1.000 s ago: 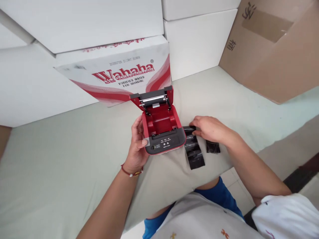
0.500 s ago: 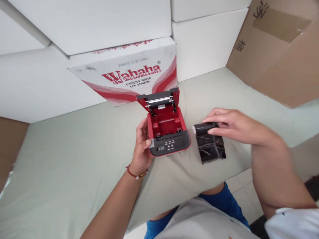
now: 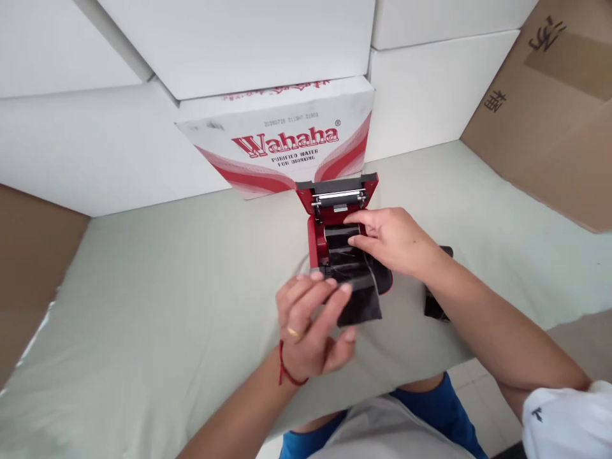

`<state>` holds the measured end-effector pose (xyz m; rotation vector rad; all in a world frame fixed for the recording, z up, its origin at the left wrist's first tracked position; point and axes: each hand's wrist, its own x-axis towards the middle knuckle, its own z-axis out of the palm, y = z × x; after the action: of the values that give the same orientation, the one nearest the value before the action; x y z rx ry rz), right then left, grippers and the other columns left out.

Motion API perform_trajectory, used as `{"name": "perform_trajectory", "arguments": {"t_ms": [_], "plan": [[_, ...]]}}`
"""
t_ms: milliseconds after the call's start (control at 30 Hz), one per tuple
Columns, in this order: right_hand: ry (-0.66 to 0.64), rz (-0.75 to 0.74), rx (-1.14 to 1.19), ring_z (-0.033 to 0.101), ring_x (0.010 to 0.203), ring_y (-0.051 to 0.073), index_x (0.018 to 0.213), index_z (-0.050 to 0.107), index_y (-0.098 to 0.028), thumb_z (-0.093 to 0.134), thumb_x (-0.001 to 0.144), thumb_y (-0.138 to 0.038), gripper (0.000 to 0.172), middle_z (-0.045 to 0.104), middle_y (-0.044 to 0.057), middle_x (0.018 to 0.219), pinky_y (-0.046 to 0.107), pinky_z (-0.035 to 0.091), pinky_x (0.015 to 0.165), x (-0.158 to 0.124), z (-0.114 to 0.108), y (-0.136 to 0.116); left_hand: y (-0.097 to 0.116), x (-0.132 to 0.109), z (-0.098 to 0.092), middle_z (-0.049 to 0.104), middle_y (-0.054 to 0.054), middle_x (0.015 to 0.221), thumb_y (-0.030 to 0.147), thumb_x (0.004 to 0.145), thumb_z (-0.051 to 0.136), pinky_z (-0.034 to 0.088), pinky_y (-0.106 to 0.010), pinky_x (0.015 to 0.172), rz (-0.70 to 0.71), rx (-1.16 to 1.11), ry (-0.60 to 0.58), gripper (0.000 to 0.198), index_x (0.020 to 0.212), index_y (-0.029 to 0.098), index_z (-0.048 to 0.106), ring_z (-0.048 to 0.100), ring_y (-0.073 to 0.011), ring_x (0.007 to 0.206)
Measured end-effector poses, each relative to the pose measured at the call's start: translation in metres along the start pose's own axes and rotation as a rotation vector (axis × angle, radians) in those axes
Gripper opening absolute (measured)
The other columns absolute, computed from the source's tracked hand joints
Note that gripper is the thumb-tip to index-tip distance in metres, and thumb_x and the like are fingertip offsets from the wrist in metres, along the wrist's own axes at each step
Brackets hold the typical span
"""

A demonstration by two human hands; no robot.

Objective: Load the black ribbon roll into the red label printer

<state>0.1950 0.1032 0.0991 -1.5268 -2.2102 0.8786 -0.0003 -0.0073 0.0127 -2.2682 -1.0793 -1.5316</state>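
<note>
Printer: the red printer (image 3: 315,245) is sitting on the pale sheet (image 3: 167,287) with its lid (image 3: 337,188) standing open at the far end, so the bay is facing up.
Roll: the black roll (image 3: 340,237) is lying inside the printer's bay, its long axis running across the printer from side wall to side wall.
Strip: a loose black strip (image 3: 361,306) is running off the roll, over the printer's front edge and out toward the person.
Right hand: the right hand (image 3: 392,239) is reaching in from the printer's right side, with thumb and fingers closed around the roll and pressing it into the bay.
Left hand: the left hand (image 3: 310,325) is hovering just in front of the printer, its fingers curled onto the left edge of the strip and its thumb under it, in a light pinch.
Key relation: the roll is lying beyond the left hand's grip, with the strip stretching straight between the two along the printer's length; the right hand is the nearer one to the roll.
Other things: a black piece (image 3: 433,306) is lying right of the printer, partly under the right forearm; a printed carton (image 3: 287,143) is standing just behind the printer's lid.
</note>
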Motion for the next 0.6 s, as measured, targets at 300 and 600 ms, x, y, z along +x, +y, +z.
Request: {"name": "perform_trajectory", "arguments": {"t_ms": [300, 600], "plan": [[0.02, 0.046, -0.493, 0.08, 0.103, 0.031, 0.135, 0.082, -0.029, 0.062, 0.104, -0.027, 0.037, 0.087, 0.01, 0.114, 0.038, 0.055, 0.079, 0.013, 0.009, -0.012, 0.018, 0.006, 0.006, 0.082, -0.004, 0.099, 0.012, 0.093, 0.072, 0.053, -0.041, 0.1, 0.025, 0.097, -0.119, 0.047, 0.14, 0.022, 0.073, 0.075, -0.0241, 0.1], [0.267, -0.21, -0.17, 0.076, 0.089, 0.024, 0.129, 0.082, -0.028, 0.054, 0.113, -0.038, 0.033, 0.084, 0.004, 0.1, 0.037, 0.058, 0.083, -0.014, -0.014, -0.024, 0.015, 0.002, 0.01, 0.086, -0.002, 0.102, 0.009, 0.096, 0.067, 0.053, -0.042, 0.101, 0.027, 0.086, -0.085, 0.044, 0.136, 0.028, 0.072, 0.08, -0.0223, 0.099]]}}
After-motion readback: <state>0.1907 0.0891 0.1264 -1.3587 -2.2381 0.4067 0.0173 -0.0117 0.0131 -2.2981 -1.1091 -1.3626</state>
